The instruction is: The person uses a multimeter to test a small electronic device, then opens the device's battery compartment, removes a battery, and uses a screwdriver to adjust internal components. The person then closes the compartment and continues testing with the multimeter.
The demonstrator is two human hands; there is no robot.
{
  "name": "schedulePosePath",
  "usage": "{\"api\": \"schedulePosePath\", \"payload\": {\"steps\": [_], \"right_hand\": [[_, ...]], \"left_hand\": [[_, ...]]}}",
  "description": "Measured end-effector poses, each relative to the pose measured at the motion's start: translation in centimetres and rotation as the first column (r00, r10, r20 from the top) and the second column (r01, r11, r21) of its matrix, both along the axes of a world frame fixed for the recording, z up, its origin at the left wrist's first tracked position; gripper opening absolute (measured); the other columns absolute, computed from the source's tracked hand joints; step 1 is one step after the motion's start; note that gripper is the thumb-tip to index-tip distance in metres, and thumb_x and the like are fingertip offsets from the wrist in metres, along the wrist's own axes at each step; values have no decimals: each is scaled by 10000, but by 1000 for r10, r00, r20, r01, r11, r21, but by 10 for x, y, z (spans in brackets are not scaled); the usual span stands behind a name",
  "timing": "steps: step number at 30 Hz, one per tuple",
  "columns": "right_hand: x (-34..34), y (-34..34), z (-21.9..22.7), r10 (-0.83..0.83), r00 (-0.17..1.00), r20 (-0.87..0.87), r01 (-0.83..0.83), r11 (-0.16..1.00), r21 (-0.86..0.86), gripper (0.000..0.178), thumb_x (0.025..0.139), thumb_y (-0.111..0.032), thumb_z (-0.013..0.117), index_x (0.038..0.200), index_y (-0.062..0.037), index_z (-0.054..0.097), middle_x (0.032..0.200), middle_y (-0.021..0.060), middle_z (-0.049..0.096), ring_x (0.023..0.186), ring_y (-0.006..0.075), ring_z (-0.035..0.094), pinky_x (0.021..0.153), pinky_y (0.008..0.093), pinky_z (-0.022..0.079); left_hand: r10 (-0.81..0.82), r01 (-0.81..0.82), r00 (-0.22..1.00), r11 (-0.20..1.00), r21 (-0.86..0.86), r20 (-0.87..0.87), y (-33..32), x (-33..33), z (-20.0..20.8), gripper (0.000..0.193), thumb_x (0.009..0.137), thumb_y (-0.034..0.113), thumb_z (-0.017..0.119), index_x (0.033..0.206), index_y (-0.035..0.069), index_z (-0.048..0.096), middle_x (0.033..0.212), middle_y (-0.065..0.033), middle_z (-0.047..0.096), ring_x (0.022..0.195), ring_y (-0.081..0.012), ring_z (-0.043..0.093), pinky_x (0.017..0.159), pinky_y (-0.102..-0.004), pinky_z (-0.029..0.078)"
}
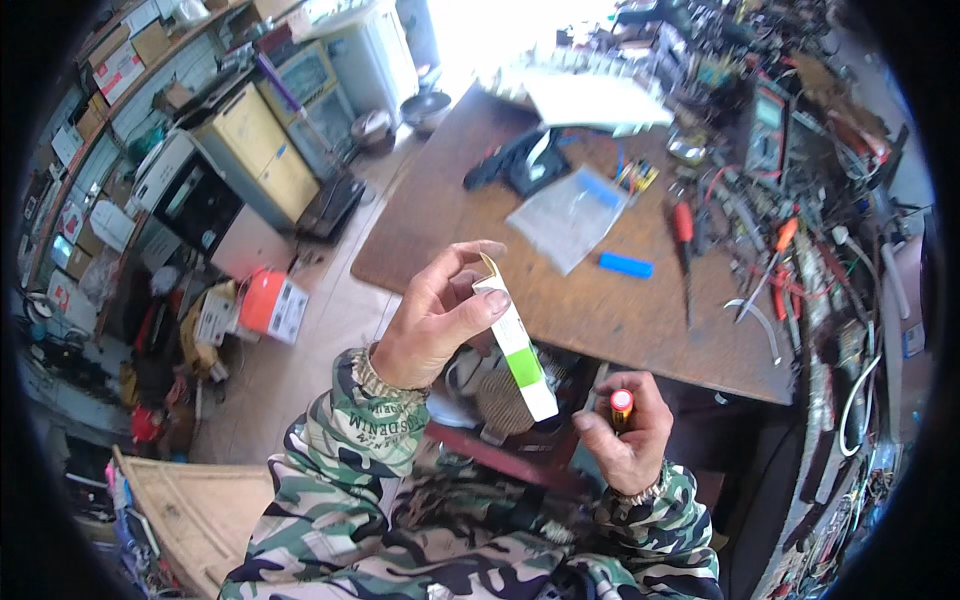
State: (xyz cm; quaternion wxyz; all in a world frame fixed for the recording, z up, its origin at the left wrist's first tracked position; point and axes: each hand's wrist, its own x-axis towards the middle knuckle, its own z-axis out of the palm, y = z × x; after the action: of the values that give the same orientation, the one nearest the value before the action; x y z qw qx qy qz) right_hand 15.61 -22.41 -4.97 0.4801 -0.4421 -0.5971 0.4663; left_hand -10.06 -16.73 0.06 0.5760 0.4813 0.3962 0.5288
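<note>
My left hand pinches a slim white cardboard box with a green band near its lower end. The box slants down to the right, and its top flap stands open; the inside cannot be made out. Lower and to the right, my right hand is wrapped round a short red-and-yellow rod with a pale pink round end turned upward. The rest of the rod is hidden in the fingers. Both hands are in the air just off the near edge of the brown wooden table.
On the table lie a blue block, a clear plastic bag, a black device and a red-handled screwdriver. Tangled tools and wires crowd the right side. Shelves and cabinets stand left; a wooden board is at lower left.
</note>
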Motion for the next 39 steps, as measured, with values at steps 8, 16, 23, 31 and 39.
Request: {"api": "schedulePosePath", "payload": {"steps": [8, 16, 23, 31, 39], "right_hand": [[42, 143, 83, 73, 991, 116, -101, 962, 255, 321, 775, -56, 846, 1049, -7, 687, 859, -25, 666, 816, 51, 598, 745, 247, 516], [117, 237, 68, 97, 877, -471, -73, 995, 68, 128, 967, -169, 707, 945, -46, 678, 680, 0, 604, 489, 63, 418, 444, 243, 365], [117, 247, 52, 61, 890, -452, -75, 997, -12, 328, 1058, -354, 589, 1004, -38, 657, 685, 14, 576, 488, 81, 438, 441, 247, 358], [112, 249, 45, 40, 905, -424, -57, 998, -28, 322, 1066, -371, 570, 1010, -64, 645, 740, 54, 621, 469, 114, 487, 421, 259, 383], [106, 243, 49, -34, 906, -422, -16, 993, -114, 376, 1069, -421, 534, 1024, -65, 645, 714, 71, 630, 424, 106, 478, 361, 245, 316]], "left_hand": [[-24, 15, 998, 988, 154, 58, 112, 70, 57, 353, 974, 285, 743, 1129, 23, 565, 884, -36, 649, 689, -78, 627, 577, -226, 539], [-233, 252, 967, 940, 232, -107, 175, 110, 34, 444, 1064, 418, 576, 1087, -19, 653, 799, -40, 655, 669, -100, 648, 613, -260, 549], [-200, 253, 962, 910, 329, -187, 171, 115, 15, 368, 1101, 169, 484, 1406, -36, 482, 977, -83, 662, 823, -142, 689, 695, -293, 598], [9, 29, 995, 921, 387, -95, 176, 120, 8, 231, 1006, -30, 559, 1235, -24, 524, 1039, -114, 696, 851, -144, 729, 703, -257, 595], [377, -54, 872, 709, 704, -313, 179, 120, -3, 281, 901, -78, 668, 1169, 5, 647, 1122, -113, 705, 965, -176, 733, 797, -286, 611]]}}
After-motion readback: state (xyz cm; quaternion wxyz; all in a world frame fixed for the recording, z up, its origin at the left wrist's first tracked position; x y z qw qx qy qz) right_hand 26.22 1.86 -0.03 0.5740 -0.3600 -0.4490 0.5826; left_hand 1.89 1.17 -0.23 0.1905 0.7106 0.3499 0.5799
